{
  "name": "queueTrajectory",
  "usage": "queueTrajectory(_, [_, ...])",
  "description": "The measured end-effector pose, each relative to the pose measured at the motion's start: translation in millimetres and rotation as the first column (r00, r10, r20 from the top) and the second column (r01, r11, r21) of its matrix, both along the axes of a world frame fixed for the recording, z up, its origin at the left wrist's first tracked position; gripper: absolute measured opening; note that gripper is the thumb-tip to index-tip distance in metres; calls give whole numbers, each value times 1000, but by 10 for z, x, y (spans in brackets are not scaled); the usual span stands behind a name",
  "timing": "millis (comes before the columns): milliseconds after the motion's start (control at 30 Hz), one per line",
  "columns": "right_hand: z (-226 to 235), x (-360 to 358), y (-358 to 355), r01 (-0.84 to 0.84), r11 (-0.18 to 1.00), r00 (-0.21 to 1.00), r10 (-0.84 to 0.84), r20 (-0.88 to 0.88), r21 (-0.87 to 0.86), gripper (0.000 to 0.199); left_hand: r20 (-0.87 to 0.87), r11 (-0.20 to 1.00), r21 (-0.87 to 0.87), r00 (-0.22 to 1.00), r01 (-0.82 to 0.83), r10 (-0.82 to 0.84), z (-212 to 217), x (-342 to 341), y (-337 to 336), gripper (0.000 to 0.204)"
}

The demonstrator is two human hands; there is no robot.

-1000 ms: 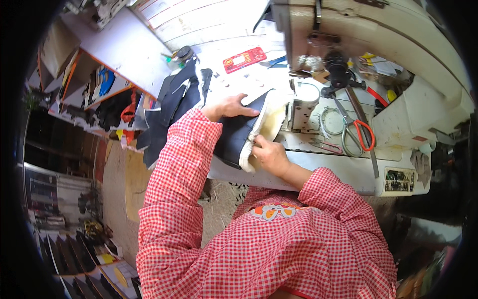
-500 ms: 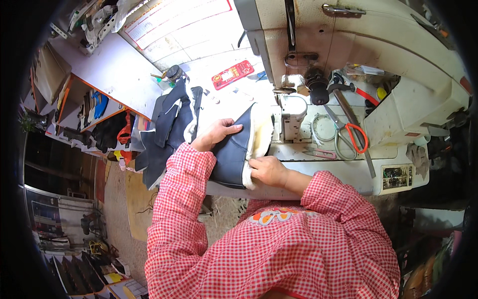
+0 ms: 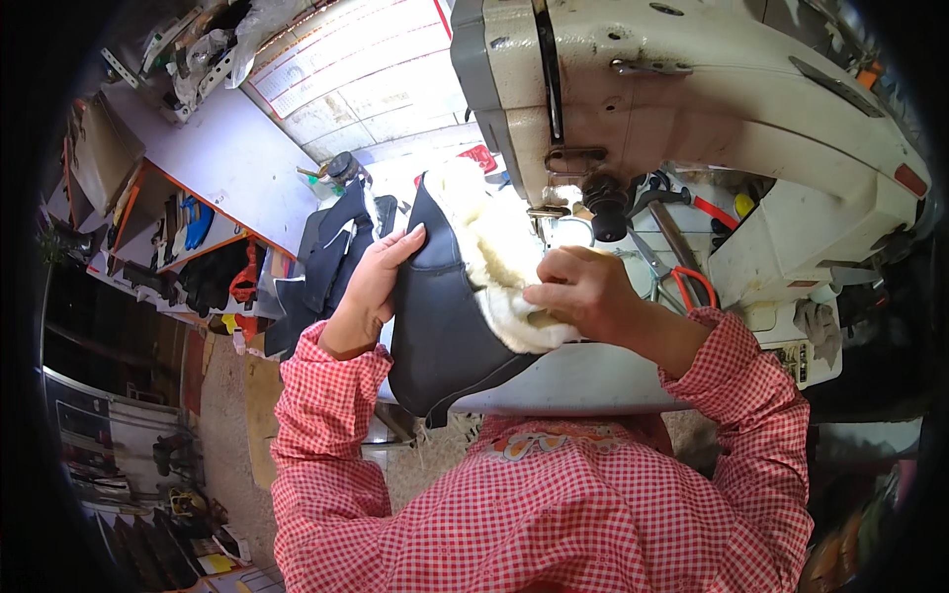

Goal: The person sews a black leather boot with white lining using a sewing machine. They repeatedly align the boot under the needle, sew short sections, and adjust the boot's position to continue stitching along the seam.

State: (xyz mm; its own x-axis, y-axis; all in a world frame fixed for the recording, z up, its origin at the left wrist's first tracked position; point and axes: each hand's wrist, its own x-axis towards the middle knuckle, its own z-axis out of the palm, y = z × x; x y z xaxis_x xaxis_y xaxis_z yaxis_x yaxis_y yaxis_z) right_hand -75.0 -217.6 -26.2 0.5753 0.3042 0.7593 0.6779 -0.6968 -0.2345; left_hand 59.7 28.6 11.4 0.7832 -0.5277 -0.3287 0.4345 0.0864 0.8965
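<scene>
At the far left, a shelf unit point(image 3: 217, 143) with a pale top and orange-edged compartments holds a blue item point(image 3: 199, 223) and, farther right, a red item point(image 3: 244, 277). A dark, round container point(image 3: 343, 167) stands on the worktable beyond a heap of dark pieces point(image 3: 327, 259), some edged with white fleece. Just right of the heap, the left hand point(image 3: 374, 282) is clamped on the left edge of a dark panel point(image 3: 445, 321), its thumb laid along the panel's upper part. The panel is held up in front of the worktable point(image 3: 583, 381), near the person's body, its lower corner hanging past the table's front edge. Cream fleece lining point(image 3: 494, 247) lies along the panel's right side, curling outward toward the bottom. Beyond the lining, a red, flat object point(image 3: 479, 158) is partly hidden. The right hand point(image 3: 590, 294) is at the lining's right edge, its fingers curled together against the fleece; I cannot tell whether they pinch it. Behind this hand rises a large, off-white sewing machine point(image 3: 682, 109). Scissors point(image 3: 660, 264) with an orange-red handle lie below its arm, near a red-handled tool point(image 3: 714, 211). Farthest right, a grey rag point(image 3: 819, 328) lies on the worktable's end.
</scene>
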Motion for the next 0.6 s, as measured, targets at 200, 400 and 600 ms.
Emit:
queueTrajectory(200, [-79, 60, -135, 69, 997, 998, -69, 11, -20, 16, 76, 999, -32, 997, 4, -1, 94, 49, -187, 21])
queueTrajectory(400, [-170, 104, -194, 161, 983, 979, -147, 139, -90, 22, 373, 999, -5, 927, 34, -29, 161, 109, -252, 21])
queueTrajectory(600, [-139, 183, -320, 276, 961, 932, -262, 251, -21, 9, 457, 995, 42, 884, 91, -100, 241, 399, -557, 22])
